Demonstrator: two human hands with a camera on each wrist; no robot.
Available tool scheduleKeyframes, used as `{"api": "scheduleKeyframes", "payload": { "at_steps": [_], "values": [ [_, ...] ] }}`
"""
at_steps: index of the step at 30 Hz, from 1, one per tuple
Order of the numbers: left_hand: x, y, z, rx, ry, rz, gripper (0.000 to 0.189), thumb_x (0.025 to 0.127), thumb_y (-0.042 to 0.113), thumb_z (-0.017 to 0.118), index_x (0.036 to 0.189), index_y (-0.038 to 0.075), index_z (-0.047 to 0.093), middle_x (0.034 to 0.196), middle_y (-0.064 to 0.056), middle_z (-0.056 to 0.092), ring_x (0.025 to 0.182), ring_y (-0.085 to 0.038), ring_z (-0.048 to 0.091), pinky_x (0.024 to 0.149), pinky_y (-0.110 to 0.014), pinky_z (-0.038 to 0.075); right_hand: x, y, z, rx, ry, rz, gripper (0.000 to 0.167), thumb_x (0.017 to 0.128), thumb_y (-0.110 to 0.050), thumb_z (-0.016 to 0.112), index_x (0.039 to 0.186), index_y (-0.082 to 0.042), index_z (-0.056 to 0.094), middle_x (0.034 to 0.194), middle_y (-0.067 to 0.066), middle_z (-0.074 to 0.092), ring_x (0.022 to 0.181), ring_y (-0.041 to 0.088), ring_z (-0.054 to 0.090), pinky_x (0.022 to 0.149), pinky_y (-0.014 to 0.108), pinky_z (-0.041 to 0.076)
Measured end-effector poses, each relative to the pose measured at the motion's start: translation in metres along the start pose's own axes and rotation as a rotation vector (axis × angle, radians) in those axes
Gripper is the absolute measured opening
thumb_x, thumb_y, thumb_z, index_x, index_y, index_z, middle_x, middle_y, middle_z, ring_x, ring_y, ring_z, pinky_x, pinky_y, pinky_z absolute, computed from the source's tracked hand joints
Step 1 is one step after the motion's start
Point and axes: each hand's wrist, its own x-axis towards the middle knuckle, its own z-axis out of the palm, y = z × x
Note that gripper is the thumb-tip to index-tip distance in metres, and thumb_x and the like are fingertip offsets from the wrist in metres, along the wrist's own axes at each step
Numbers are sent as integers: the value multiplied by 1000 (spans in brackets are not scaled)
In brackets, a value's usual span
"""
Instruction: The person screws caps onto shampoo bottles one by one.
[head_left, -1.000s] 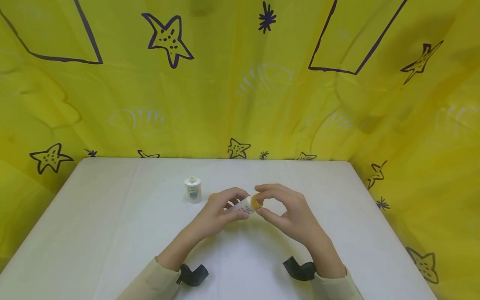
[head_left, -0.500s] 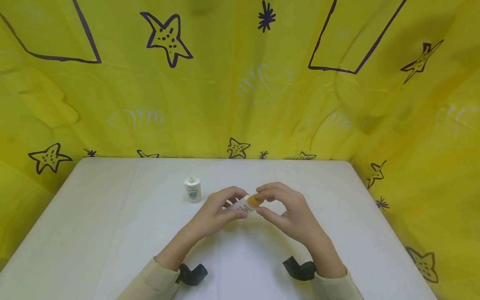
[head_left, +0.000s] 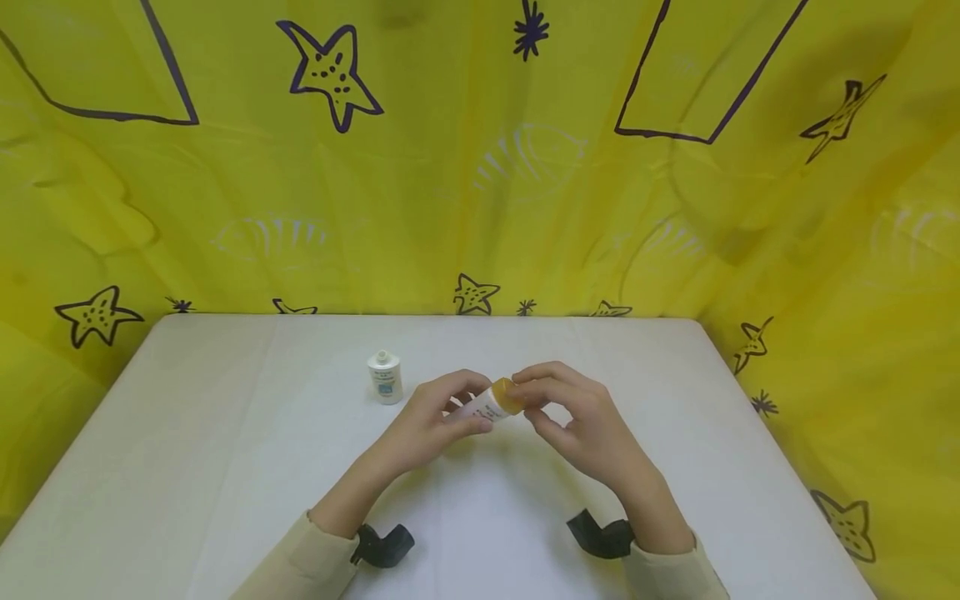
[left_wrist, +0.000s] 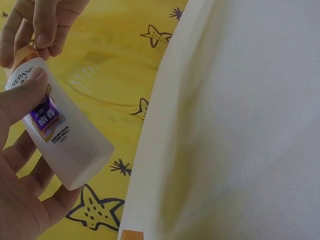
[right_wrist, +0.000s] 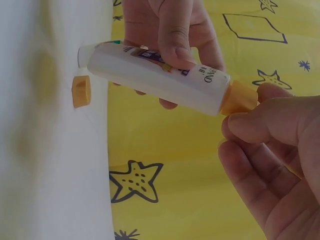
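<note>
My left hand (head_left: pixel 431 421) grips a white plastic lotion bottle (left_wrist: pixel 77 142) with a purple label, its thumb across the front in the left wrist view. The bottle is tilted, with its orange cap (right_wrist: pixel 237 98) towards my right hand (head_left: pixel 592 425). In the right wrist view, the thumb and forefinger of that hand pinch the cap, which sits on the bottle's neck; its other fingers are loosely bent below. Whether any gap lies between cap and bottle cannot be made out.
A second white bottle (head_left: pixel 386 382), uncapped, stands upright on the white table (head_left: pixel 247 467), left of my hands. A loose orange cap (right_wrist: pixel 81 92) sits on the table in the right wrist view. A yellow curtain (head_left: pixel 405 208) with starfish drawings hangs behind.
My right thumb and fingers have shifted on the cap, so more of its orange side shows. The held bottle has moved slightly; the standing bottle stays in place.
</note>
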Motion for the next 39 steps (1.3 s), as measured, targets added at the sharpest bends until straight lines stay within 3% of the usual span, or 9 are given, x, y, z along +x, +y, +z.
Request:
{"api": "scheduleKeyframes", "payload": {
  "at_steps": [4,10,17,24,34,39],
  "values": [
    [-1,1,0,1,0,7,33,87,19,78,117,25,63,107,10,68,99,-11,62,87,-38,54,0,0,1,22,-7,5,28,85,3,74,107,-14,72,117,-1,66,92,11,68,79,20,56],
    [-1,1,0,-12,-1,8,33,88,23,77,117,24,63,107,8,68,99,-13,62,87,-40,54,2,0,1,0,3,-8,27,83,-4,80,107,-14,72,117,0,66,100,13,65,81,23,55],
    [1,1,1,-9,-8,39,33,88,19,77,117,25,64,107,11,68,98,-11,62,86,-39,55,1,1,2,-20,22,-10,27,81,-11,82,106,-17,71,124,1,66,112,18,65,94,26,52],
    [0,1,3,8,-6,61,33,87,17,78,116,25,64,106,12,68,95,-10,63,84,-36,55,0,2,3,-6,32,-4,24,81,-12,83,101,-18,70,117,-2,68,101,13,65,81,24,54],
    [-1,8,1,-2,-10,25,34,87,19,78,119,20,64,110,7,69,99,-14,62,87,-39,54,2,4,5,16,27,-11,29,82,-8,82,108,-13,70,113,-1,68,100,13,65,76,24,56],
    [-1,4,0,8,-9,19,34,88,21,77,119,24,63,109,10,68,100,-12,62,87,-38,54,1,3,4,10,21,4,32,81,-8,82,111,-13,70,115,-1,67,93,12,65,76,24,56]
  ]
}}
